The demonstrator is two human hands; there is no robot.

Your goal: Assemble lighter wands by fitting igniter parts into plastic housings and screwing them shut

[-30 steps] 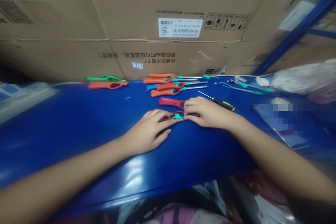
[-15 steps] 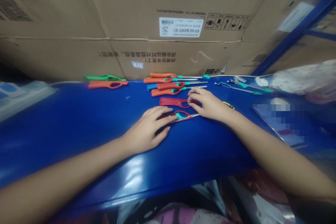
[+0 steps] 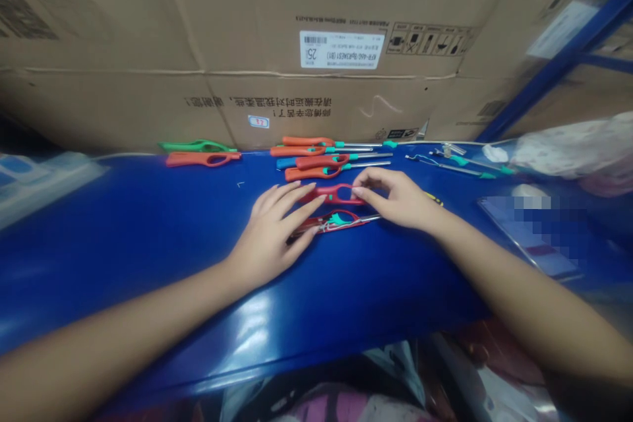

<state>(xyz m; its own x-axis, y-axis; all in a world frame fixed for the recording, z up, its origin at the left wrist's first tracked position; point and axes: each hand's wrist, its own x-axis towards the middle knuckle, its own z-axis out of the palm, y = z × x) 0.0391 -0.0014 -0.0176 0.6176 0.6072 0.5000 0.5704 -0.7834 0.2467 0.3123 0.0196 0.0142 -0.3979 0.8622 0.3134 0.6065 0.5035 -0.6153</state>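
Observation:
The fingertips of my right hand pinch the looped end of a red lighter shell half, its smooth outer side facing up. My left hand is open, fingers spread, with the upper fingertips at the left end of that shell half. Its thumb lies by the other red lighter half, which rests on the table and holds a green trigger, thin wires and a metal tube. My left fingers hide the left ends of both halves.
Behind my hands lie several orange, red and blue gas lighters. Green and red handle shells lie at back left. Loose metal tubes with green tips are at back right, near a clear-edged flat item. A large cardboard box stands behind the blue table.
The red shell half has been turned over from hollow side up to smooth side up in my right fingers. My left fingers have shifted up and left to its end.

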